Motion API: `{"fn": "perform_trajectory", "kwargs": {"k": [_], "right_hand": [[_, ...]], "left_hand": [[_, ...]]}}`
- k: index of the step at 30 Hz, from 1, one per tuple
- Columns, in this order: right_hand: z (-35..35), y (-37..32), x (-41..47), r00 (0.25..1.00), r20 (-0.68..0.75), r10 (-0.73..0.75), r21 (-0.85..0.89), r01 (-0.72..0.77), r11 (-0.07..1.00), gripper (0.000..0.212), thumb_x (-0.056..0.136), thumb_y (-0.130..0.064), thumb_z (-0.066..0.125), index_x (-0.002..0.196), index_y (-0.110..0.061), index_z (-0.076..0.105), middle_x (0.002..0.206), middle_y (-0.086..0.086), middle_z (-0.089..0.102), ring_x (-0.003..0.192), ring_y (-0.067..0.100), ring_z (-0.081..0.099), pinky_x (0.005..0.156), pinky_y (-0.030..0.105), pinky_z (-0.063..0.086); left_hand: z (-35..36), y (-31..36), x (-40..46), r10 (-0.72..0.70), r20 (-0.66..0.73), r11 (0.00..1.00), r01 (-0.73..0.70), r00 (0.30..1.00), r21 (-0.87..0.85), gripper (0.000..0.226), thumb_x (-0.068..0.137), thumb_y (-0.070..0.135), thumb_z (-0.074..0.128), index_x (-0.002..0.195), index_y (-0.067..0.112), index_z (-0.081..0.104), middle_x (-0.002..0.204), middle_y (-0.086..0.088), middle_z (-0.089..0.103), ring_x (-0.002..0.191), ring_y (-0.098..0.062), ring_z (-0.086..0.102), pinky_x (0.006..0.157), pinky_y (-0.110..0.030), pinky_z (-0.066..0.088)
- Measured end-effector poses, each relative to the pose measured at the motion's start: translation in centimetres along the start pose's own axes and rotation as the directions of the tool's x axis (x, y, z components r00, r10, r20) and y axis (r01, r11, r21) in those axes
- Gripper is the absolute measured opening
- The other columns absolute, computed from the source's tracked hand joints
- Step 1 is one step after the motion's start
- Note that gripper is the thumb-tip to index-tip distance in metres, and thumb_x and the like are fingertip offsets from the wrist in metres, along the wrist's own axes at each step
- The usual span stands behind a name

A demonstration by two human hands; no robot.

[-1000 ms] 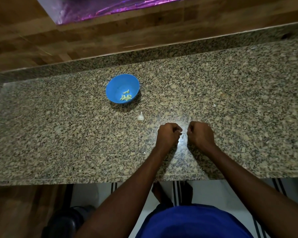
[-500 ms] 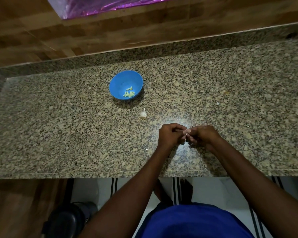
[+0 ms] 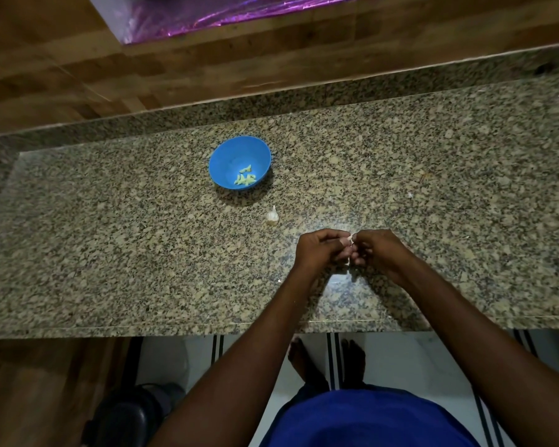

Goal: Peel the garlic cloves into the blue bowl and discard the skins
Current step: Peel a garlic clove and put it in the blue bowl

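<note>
granite counter [image 3: 433,188] | left hand [image 3: 320,251], right hand [image 3: 380,253] both pinch garlic clove [image 3: 350,241] (mostly hidden)

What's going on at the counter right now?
A person is peeling garlic over the granite counter. The left hand and right hand meet and pinch a small garlic clove between their fingertips. A few peeled cloves already lie in the blue bowl, and a garlic piece waits on the counter between bowl and hands.

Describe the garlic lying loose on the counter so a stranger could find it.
On the granite counter, find the blue bowl. The garlic lies just nearer the person, between bowl and hands. It is whitish, still in skin, unlike the peeled cloves inside the bowl.
</note>
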State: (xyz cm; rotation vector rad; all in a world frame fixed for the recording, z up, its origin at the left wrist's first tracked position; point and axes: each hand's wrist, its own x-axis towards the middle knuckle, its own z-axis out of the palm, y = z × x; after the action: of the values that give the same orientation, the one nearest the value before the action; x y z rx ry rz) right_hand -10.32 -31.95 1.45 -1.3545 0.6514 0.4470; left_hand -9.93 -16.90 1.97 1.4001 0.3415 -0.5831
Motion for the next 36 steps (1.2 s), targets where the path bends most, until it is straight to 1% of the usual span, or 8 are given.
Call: {"fn": "perform_trajectory", "kwargs": {"k": [8, 12, 14, 18, 23, 30, 33, 36], "right_hand": [[-0.3, 0.1, -0.3, 0.994, 0.001, -0.108, -0.106, 0.107, 0.989, 0.009, 0.088, 0.007, 0.061, 0.089, 0.002, 0.068, 0.075, 0.024, 0.07, 0.06, 0.027, 0.063, 0.051, 0.031, 0.054], [-0.2, -0.1, -0.2, 0.995, -0.009, -0.1, -0.104, 0.099, 0.99, 0.008, 0.086, -0.002, 0.073, 0.081, 0.003, 0.069, 0.072, 0.023, 0.071, 0.059, 0.026, 0.064, 0.05, 0.029, 0.055], [-0.2, -0.4, -0.2, 0.996, -0.017, -0.092, -0.121, 0.089, 0.989, 0.01, 0.084, -0.001, 0.074, 0.081, 0.004, 0.066, 0.066, 0.018, 0.069, 0.056, 0.024, 0.063, 0.048, 0.028, 0.054], [0.0, -1.2, -0.7, 0.979, 0.018, -0.201, -0.208, 0.2, 0.957, 0.012, 0.085, 0.001, 0.074, 0.079, 0.005, 0.064, 0.058, 0.013, 0.066, 0.046, 0.017, 0.061, 0.042, 0.023, 0.048], [-0.2, -1.5, -1.2, 0.956, 0.027, -0.292, -0.139, 0.293, 0.946, 0.015, 0.086, -0.002, 0.073, 0.074, -0.003, 0.064, 0.066, 0.018, 0.064, 0.054, 0.022, 0.061, 0.055, 0.036, 0.052], [0.4, -1.3, -1.2, 0.988, 0.028, -0.154, 0.013, 0.153, 0.988, 0.018, 0.086, 0.001, 0.071, 0.073, -0.007, 0.06, 0.061, 0.004, 0.065, 0.053, 0.018, 0.056, 0.051, 0.025, 0.051], [0.0, -1.2, -1.1, 0.968, 0.036, -0.246, -0.109, 0.249, 0.962, 0.02, 0.084, -0.002, 0.075, 0.07, -0.009, 0.062, 0.064, 0.01, 0.065, 0.058, 0.022, 0.059, 0.057, 0.034, 0.051], [0.1, -1.4, -1.2, 0.903, 0.062, -0.426, -0.349, 0.419, 0.838, 0.021, 0.083, -0.006, 0.078, 0.07, -0.008, 0.062, 0.067, 0.012, 0.067, 0.056, 0.02, 0.062, 0.053, 0.032, 0.051]], "left_hand": [[-0.5, 0.3, 0.2, 0.055, -0.048, 0.997, -0.051, 0.997, 0.063, 0.007, 0.086, 0.002, 0.073, 0.091, 0.005, 0.076, 0.094, -0.025, 0.074, 0.077, -0.026, 0.069, 0.078, -0.04, 0.059], [-0.7, 0.3, 0.2, 0.168, -0.053, 0.965, -0.153, 0.984, 0.215, 0.005, 0.085, 0.005, 0.075, 0.09, 0.005, 0.076, 0.081, -0.015, 0.076, 0.07, -0.025, 0.072, 0.065, -0.037, 0.062], [-0.6, 0.7, 0.1, 0.177, -0.048, 0.957, -0.16, 0.983, 0.242, 0.003, 0.084, 0.003, 0.074, 0.086, 0.004, 0.076, 0.078, -0.018, 0.075, 0.067, -0.028, 0.072, 0.062, -0.044, 0.063], [-0.5, 2.0, 0.2, 0.02, -0.056, 0.991, -0.013, 0.998, 0.131, 0.012, 0.079, -0.003, 0.079, 0.09, -0.006, 0.075, 0.086, -0.024, 0.074, 0.072, -0.029, 0.072, 0.063, -0.038, 0.063], [-0.5, 3.1, 0.4, -0.059, -0.001, 0.995, 0.059, 0.998, -0.081, 0.014, 0.085, -0.004, 0.073, 0.095, -0.014, 0.07, 0.088, -0.027, 0.071, 0.07, -0.023, 0.071, 0.07, -0.025, 0.062], [-1.0, 3.4, 0.8, -0.013, 0.031, 0.972, 0.005, 0.999, 0.234, 0.026, 0.094, 0.011, 0.068, 0.097, -0.014, 0.07, 0.07, -0.018, 0.068, 0.053, -0.018, 0.062, 0.057, -0.024, 0.055], [-0.6, 3.2, 0.7, -0.025, 0.018, 0.96, 0.019, 1.0, 0.279, 0.026, 0.098, 0.007, 0.062, 0.103, -0.018, 0.068, 0.062, -0.012, 0.063, 0.046, -0.012, 0.057, 0.049, -0.022, 0.052], [-0.3, 3.6, 0.2, -0.085, 0.021, 0.967, 0.077, 0.996, 0.245, 0.023, 0.099, 0.002, 0.057, 0.106, -0.019, 0.065, 0.059, -0.009, 0.058, 0.041, -0.007, 0.053, 0.044, -0.018, 0.047]]}}
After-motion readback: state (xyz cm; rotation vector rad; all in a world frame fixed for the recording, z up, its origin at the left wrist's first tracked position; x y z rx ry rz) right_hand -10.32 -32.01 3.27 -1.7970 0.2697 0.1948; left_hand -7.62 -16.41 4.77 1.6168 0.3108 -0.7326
